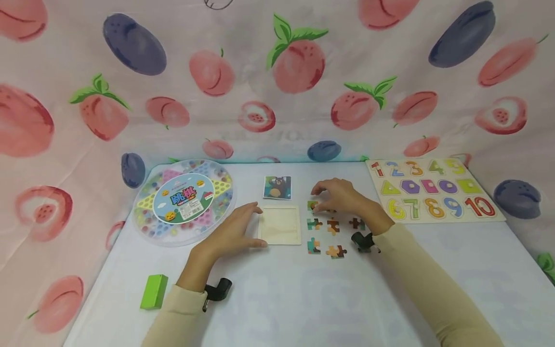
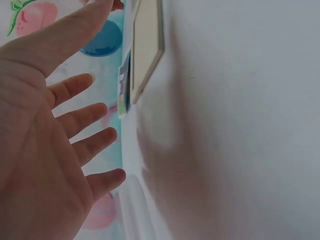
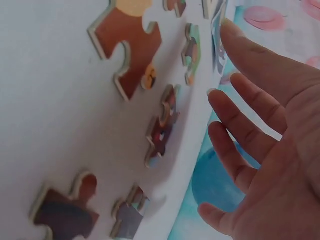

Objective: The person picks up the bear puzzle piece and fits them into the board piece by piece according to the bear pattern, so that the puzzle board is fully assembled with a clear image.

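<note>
Head view: holding the left hand [image 1: 231, 232] spread beside the tray [image 1: 279, 226], perhaps to steady it; poising the right hand [image 1: 340, 195] above pieces [image 1: 333, 226], laid apart right of the tray, presumably for easy picking. Left wrist: grasping nothing. Right wrist: loosely bent, likewise grasping nothing.

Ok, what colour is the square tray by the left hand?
The tray is pale cream, like bare wood; the head view shows it best.

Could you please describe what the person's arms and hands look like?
The left sleeve and right sleeve are plain beige and long. A small black device sits at the left wrist and another at the right. The left hand and right hand wear no gloves.
</note>
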A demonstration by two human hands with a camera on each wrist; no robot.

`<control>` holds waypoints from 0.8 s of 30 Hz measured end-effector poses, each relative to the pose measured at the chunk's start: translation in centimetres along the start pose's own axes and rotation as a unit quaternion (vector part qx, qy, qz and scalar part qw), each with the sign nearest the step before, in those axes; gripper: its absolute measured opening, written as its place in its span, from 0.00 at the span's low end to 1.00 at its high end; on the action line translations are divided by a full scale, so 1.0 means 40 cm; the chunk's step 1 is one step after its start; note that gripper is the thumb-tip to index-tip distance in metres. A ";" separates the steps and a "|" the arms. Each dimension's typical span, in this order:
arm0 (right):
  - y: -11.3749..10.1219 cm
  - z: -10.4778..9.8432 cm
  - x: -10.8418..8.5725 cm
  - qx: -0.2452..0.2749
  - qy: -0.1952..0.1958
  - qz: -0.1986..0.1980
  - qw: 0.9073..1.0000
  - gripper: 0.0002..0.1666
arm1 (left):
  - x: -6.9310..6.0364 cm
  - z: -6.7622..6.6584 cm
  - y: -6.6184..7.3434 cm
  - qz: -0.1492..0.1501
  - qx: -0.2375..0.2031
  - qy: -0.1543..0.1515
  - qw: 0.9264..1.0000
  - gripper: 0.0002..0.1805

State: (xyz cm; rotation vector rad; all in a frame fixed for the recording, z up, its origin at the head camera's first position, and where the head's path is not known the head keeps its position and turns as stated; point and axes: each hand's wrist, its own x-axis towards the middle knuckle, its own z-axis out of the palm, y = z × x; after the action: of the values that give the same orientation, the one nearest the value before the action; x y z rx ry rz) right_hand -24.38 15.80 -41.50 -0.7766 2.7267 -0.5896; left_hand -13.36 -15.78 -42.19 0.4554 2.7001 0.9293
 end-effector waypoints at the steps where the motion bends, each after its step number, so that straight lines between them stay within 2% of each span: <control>1: 0.001 0.002 0.002 -0.003 -0.004 0.001 1.000 0.28 | -0.001 0.004 -0.001 0.001 -0.004 -0.003 1.000 0.43; 10: 0.013 0.019 0.008 -0.013 -0.020 0.016 1.000 0.24 | -0.009 0.033 -0.022 0.035 0.000 -0.003 0.999 0.33; 18: 0.017 0.032 0.017 -0.020 -0.019 0.005 1.000 0.18 | -0.006 0.036 -0.029 0.036 0.044 -0.013 0.998 0.23; 24: 0.008 0.025 0.028 -0.030 -0.028 0.003 0.999 0.14 | -0.004 0.033 -0.031 0.032 0.052 -0.015 0.998 0.21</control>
State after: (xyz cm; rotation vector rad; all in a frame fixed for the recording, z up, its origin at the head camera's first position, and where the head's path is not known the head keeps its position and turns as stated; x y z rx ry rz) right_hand -25.09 15.14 -42.68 -0.7860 2.7066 -0.4794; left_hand -13.04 -16.04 -43.97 0.5741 2.7309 0.7950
